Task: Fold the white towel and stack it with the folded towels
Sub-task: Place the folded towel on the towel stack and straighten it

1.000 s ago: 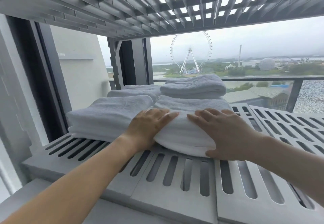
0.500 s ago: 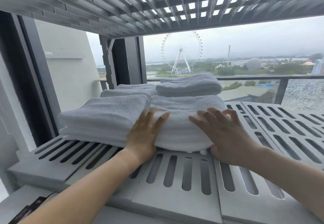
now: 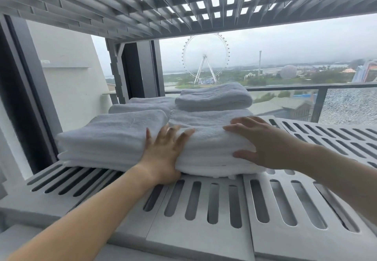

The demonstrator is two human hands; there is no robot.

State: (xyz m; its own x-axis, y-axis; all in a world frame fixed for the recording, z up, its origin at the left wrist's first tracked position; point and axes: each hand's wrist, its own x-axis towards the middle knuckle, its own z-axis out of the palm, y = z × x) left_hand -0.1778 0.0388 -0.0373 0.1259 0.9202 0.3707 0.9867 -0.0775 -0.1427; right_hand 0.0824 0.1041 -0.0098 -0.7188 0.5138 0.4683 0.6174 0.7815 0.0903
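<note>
White towel [image 3: 206, 144], already folded into a thick pad, lies on the slatted shelf [image 3: 204, 205] at the front right of the folded towels [image 3: 114, 136], its left edge touching the neighbouring pile; another folded piece [image 3: 212, 98] rests further back. Left hand [image 3: 163, 154] presses flat against the towel's near left corner, fingers spread, clamped on nothing; right hand [image 3: 265, 144] lies open over the right end, thumb below the front edge, fingers on top, a loose grip at most. By the look of it the towel is soft, light and easily squashed, not slippery or fragile; it would handle best held from both ends with palms under and over, so the layers do not slide apart. No brand, label or writing can be read anywhere.
</note>
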